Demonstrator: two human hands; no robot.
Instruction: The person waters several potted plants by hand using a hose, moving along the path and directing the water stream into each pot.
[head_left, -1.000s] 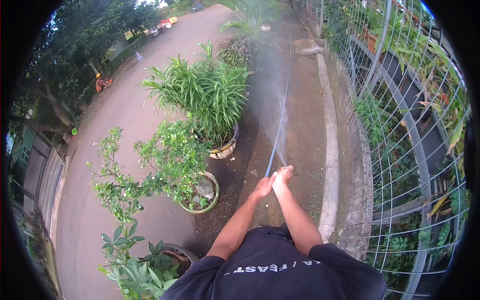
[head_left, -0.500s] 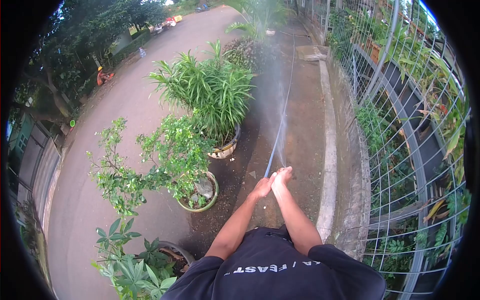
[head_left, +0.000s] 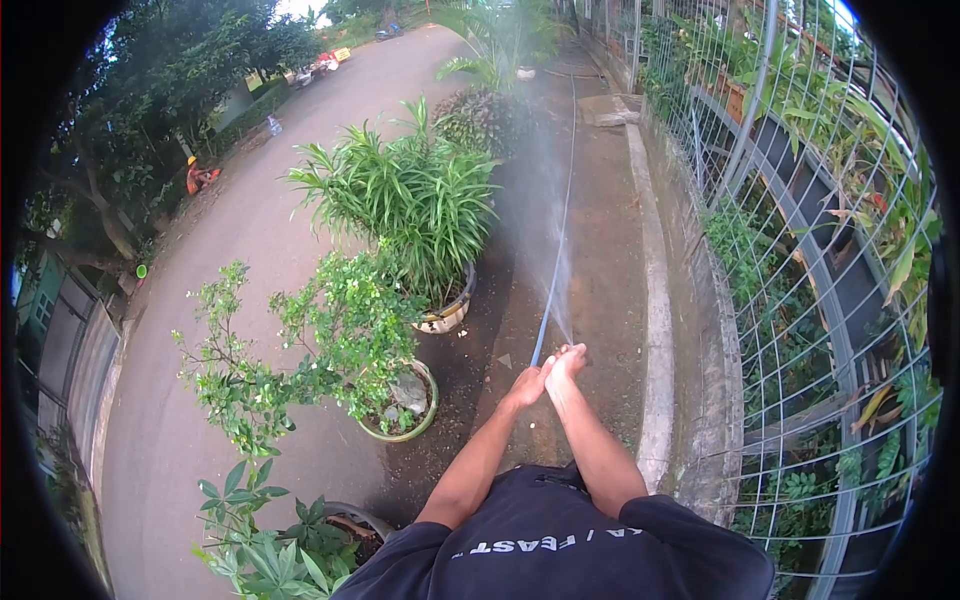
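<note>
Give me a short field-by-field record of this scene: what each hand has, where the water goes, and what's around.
left hand: shut on hose
right hand: shut on hose end, beside left hand
hose: blue, runs away along the ground
water spray: fans forward over wet ground
nearest pot: green-rimmed, small-leaved shrub, left of hands
next pot: long-leaved plant
wire fence: on the right
</note>
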